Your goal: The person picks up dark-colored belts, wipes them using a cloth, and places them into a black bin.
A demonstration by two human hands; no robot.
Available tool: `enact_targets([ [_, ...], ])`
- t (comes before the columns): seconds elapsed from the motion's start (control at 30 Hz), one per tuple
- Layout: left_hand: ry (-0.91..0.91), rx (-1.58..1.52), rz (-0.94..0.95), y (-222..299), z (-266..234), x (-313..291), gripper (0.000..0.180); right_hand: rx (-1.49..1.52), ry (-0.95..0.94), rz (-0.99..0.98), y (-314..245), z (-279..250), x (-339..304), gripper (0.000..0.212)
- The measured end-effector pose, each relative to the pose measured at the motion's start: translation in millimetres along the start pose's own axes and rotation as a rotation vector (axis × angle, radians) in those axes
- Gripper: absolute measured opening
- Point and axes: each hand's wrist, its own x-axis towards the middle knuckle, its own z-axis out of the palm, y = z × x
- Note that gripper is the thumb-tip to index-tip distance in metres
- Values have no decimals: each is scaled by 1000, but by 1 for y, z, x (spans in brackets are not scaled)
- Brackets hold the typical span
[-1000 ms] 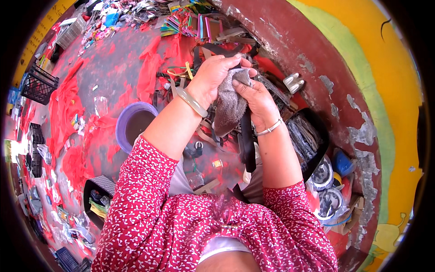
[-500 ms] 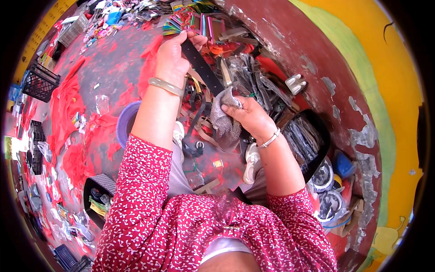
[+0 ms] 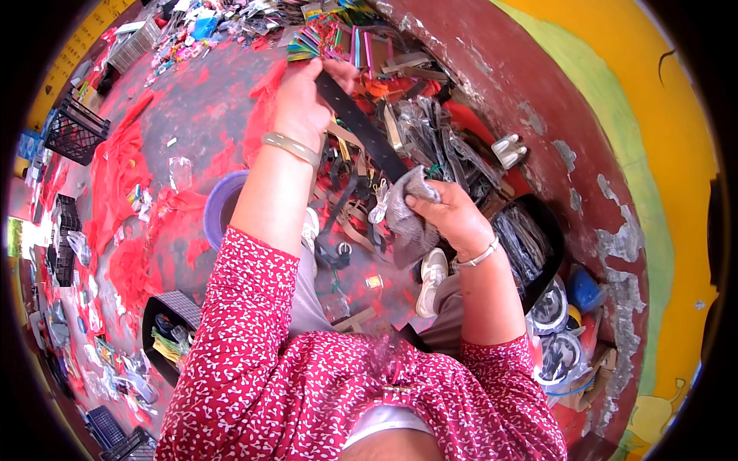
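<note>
A black leather belt (image 3: 361, 127) with small holes near its upper end stretches slantwise between my hands. My left hand (image 3: 306, 100) grips that upper end, thumb along the strap. Around the lower part, my right hand (image 3: 455, 219) pinches a grey cloth (image 3: 413, 219) wrapped over the belt; what lies inside the cloth is hidden. Beneath the belt, several loose belts and straps (image 3: 354, 223) in black and tan lie on the floor, with a bundle of white cord (image 3: 379, 201) beside the cloth.
Belts in clear plastic (image 3: 442, 138) are heaped by the peeling red wall (image 3: 569, 154). A black crate (image 3: 542, 230) of wrapped goods stands at my right, and a purple bucket (image 3: 223, 203) at my left. My shoes (image 3: 432, 280) flank the straps. Red cloth (image 3: 119, 169) litters the floor.
The cloth and my right hand have slid right and slightly down along the belt, away from my left hand. My left hand keeps its grip on the upper end.
</note>
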Motion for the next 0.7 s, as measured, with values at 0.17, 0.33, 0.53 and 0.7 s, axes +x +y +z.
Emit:
enact_targets([
  [0.17, -39, 661, -290, -7, 16, -14, 51, 331, 126, -88, -16, -15, -12, 15],
  [0.33, -373, 1061, 260, -25, 22, -17, 33, 423, 233, -169, -22, -18, -9, 16],
  [0.53, -594, 1523, 1028, -40, 52, -54, 58, 454, 245, -149, -28, -32, -10, 17],
  [0.7, -870, 1635, 1132, -57, 47, -54, 38, 397, 153, -87, -26, -18, -9, 21],
])
